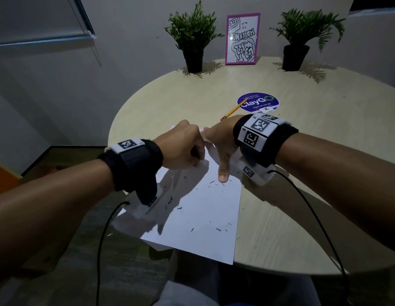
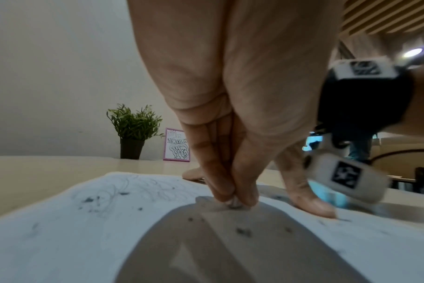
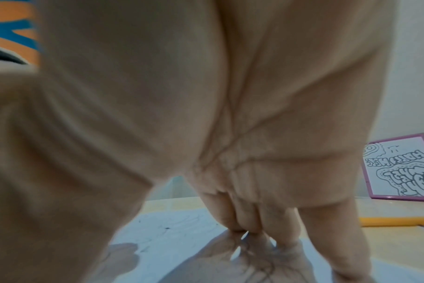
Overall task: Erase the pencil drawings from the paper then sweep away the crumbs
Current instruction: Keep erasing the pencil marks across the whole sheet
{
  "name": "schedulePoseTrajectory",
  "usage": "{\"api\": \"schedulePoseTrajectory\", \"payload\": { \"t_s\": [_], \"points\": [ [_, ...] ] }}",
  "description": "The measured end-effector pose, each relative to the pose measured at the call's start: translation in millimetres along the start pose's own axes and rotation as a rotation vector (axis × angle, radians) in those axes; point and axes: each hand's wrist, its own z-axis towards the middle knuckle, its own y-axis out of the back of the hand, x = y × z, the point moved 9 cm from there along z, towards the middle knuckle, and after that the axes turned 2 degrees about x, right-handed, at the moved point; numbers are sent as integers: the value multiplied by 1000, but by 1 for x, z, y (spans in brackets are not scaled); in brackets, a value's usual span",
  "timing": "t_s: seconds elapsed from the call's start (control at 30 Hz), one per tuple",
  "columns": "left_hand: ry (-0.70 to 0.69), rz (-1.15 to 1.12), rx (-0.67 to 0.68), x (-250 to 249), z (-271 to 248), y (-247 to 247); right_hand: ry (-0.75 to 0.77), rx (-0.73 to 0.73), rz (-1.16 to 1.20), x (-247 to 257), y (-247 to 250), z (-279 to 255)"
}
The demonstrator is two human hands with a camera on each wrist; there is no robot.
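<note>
A white sheet of paper point(image 1: 198, 208) overhangs the tabletop's point(image 1: 302, 173) near edge, speckled with dark eraser crumbs point(image 1: 218, 229). Mid-sheet, the left hand point(image 1: 181, 149) pinches a small eraser point(image 2: 234, 203) against the paper. The right hand point(image 1: 220, 146) presses its straightened fingers down beside it. Faint pencil scribbles point(image 2: 124, 188) remain at the far end, so erasing looks unfinished and sweeping not begun.

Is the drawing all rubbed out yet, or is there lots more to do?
Not yet. The near part of the paper looks rubbed clean. Right now the left hand pinches a small eraser against the sheet while the right hand presses the paper flat. Faint pencil scribbles remain at the far end. Dark crumbs lie scattered over the paper, so the sweeping is not yet done.
</note>
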Motion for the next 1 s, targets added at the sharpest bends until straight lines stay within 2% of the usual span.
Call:
{"api": "schedulePoseTrajectory", "payload": {
  "t_s": [0.13, 0.27, 0.37, 0.5, 0.6, 0.67, 0.8, 0.87, 1.0],
  "points": [
    [-23, 2, 74, -5, -8, -3, 2, 5, -5, 3, 0, -2],
    [55, 55, -55, 5, 21, 21, 3, -59, -2, 0, 5, -2],
    [76, 95, -32, 7, 28, 14, 14, -68, 3, 0, 4, -3],
    [30, 38, -30, -1, 7, 3, 8, -33, -13, 1, 4, 0],
    [-38, 52, 18, -14, -12, -8, 23, -12, -12, 3, 3, 3],
    [-32, 34, 49, -13, -11, -8, 25, -14, -4, 2, 3, 4],
    [87, 44, -71, 10, 20, 20, 18, -35, -23, 2, 4, 2],
    [127, 39, -75, 16, 29, 20, 23, -58, -17, 0, 4, 3],
    [53, 35, -41, 6, 15, 2, 24, -53, -5, -3, 3, 3]
  ]
}}
